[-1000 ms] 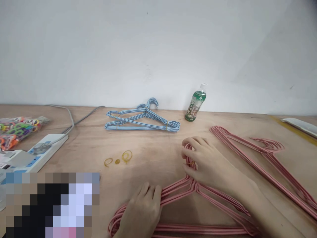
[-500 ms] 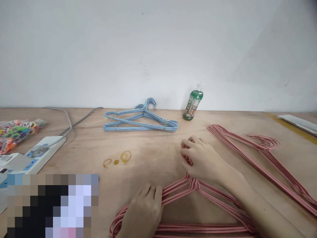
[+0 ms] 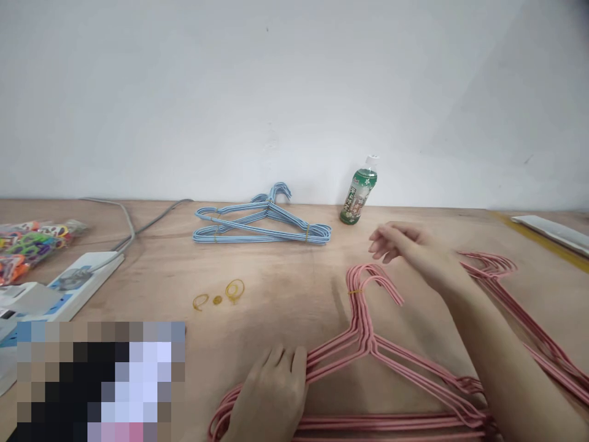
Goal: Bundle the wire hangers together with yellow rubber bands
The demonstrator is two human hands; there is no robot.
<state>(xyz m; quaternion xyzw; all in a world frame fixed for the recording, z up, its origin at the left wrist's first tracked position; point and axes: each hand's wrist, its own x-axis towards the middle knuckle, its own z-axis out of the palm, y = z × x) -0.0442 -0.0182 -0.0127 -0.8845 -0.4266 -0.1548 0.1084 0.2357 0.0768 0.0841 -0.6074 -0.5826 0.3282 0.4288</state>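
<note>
A stack of pink clothes hangers lies at the front, with a yellow rubber band round its hooks. My left hand is closed over the stack's left shoulder, its fingertips partly hidden. Raised above and to the right of the hooks, my right hand is open, fingers loosely apart and nothing seen in them. Behind my right forearm lies a second stack of pink hangers, partly covered. Several loose yellow rubber bands rest on the table to the left of the hooks.
Blue hangers, bound with yellow bands, lie near the wall. A green drink bottle stands to their right. At left are a power strip with cables and a bag of colourful items. A white flat object lies far right.
My right hand has let go of the hooks of the front stack and moved up and to the right, uncovering the rubber band on them. My left hand stays on the hangers.
</note>
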